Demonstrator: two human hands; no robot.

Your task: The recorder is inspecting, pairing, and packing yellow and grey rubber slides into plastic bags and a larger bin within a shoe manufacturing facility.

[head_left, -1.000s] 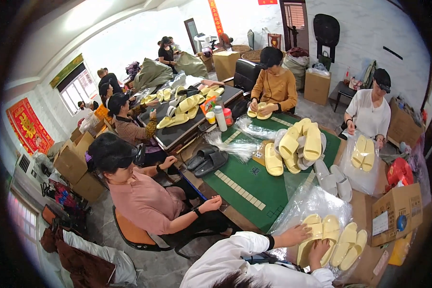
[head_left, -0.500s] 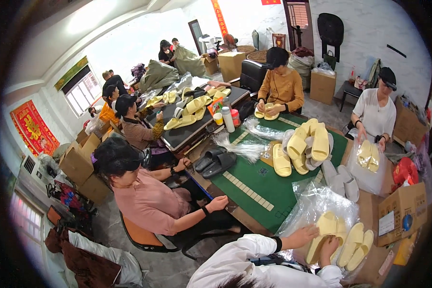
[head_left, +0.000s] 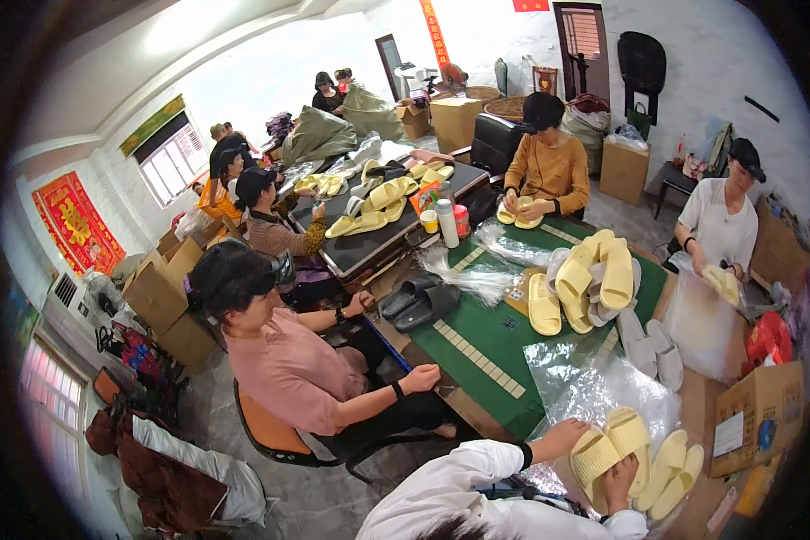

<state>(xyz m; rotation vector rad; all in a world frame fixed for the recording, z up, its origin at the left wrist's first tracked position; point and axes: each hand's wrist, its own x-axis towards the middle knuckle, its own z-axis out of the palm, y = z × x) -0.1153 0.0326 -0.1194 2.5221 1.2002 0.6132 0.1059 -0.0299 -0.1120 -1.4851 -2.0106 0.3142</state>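
In front of me a pair of pale yellow slippers (head_left: 594, 459) is tilted up, straps and ribbed soles showing. My right hand (head_left: 619, 481) grips the pair from the near right side, its fingers partly hidden by the slippers. At the far left edge of the pair, my left hand (head_left: 560, 441) holds on with bent fingers; the fingertips are hard to see. A clear plastic bag (head_left: 603, 382) lies spread out just beyond my hands. Immediately right of the held pair, another pair of yellow slippers (head_left: 673, 472) rests on the table.
Yellow and grey slippers are heaped on the green tabletop (head_left: 486, 396), with grey slippers (head_left: 648, 351) nearer me and dark slippers (head_left: 418, 301) at left. A cardboard box (head_left: 756, 418) stands at right. Co-workers sit around; one in pink (head_left: 288, 360) is close on my left.
The yellow pair has been raised and tilted more upright between my hands. At the right, a co-worker's yellow slippers have moved off the plastic bag. The view has shifted slightly.
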